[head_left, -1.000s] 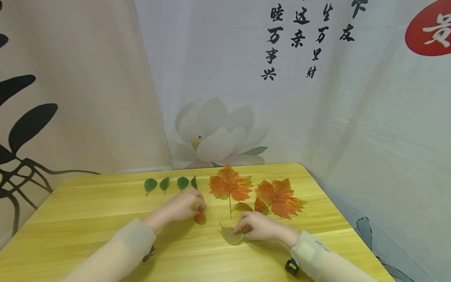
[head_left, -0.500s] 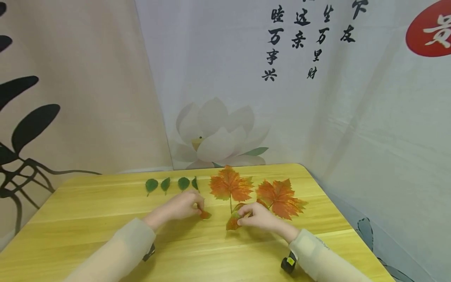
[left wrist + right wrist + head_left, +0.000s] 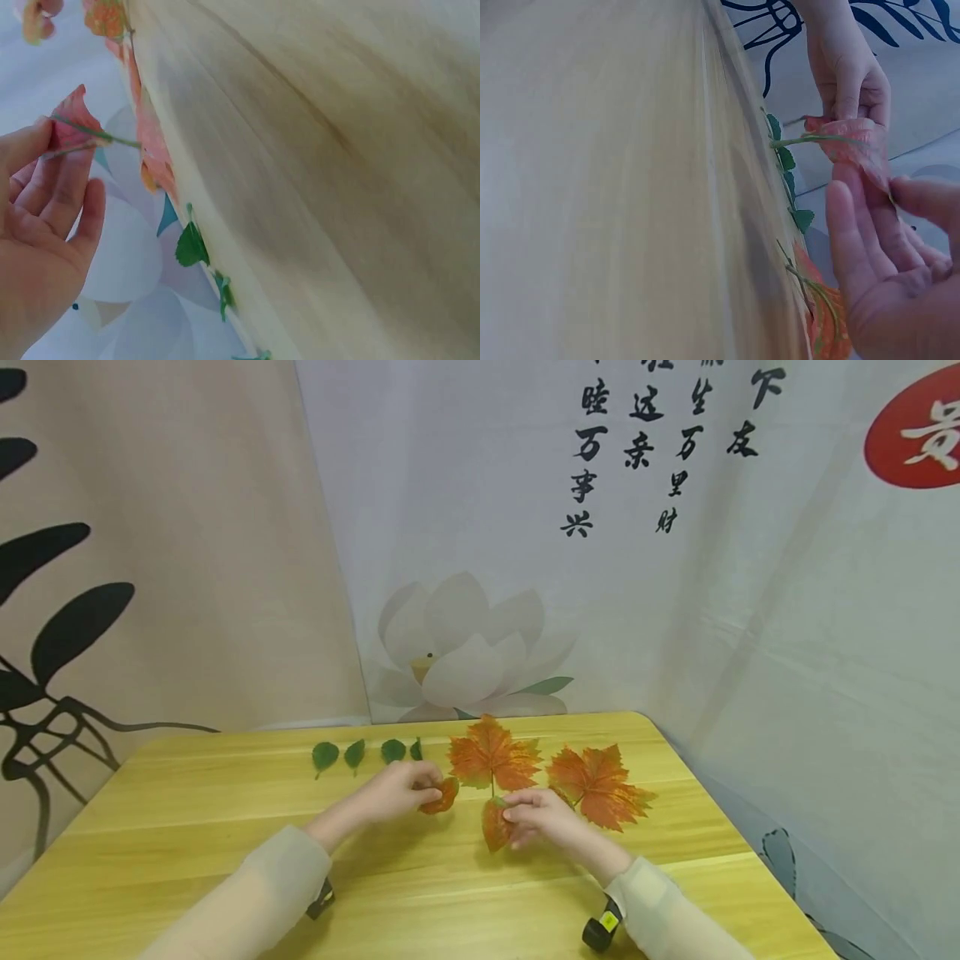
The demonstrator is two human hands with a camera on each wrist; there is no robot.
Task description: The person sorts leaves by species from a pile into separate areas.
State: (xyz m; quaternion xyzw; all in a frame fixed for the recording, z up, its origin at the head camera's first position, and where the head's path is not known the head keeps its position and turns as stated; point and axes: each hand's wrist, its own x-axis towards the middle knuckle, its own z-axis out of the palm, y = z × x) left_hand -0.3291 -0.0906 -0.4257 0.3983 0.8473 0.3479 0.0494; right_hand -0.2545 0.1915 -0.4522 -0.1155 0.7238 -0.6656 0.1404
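My left hand (image 3: 401, 792) pinches an orange-red leaf (image 3: 442, 797) between thumb and fingers, just over the middle of the table. To its right, my right hand (image 3: 546, 821) grips another orange-red leaf (image 3: 495, 825), whose tip points down toward me. The left wrist view has the left hand's leaf (image 3: 76, 126) at the fingertips, its thin green stem sticking out sideways. In the right wrist view, thumb and fingers of the right hand (image 3: 900, 262) hold a reddish leaf (image 3: 862, 150) by its edge; the left hand (image 3: 847, 67) overlaps behind it.
Behind the hands lie two large orange maple leaves, one left (image 3: 491, 752) and one right (image 3: 600, 785). Several small green leaves (image 3: 325, 756) form a row at the back left of the wooden table (image 3: 187, 827). A printed curtain (image 3: 480, 568) hangs behind.
My right hand has turned its leaf from the pale green side to the orange-red side and shifted slightly back. My left hand has raised its leaf and swung it to the right.
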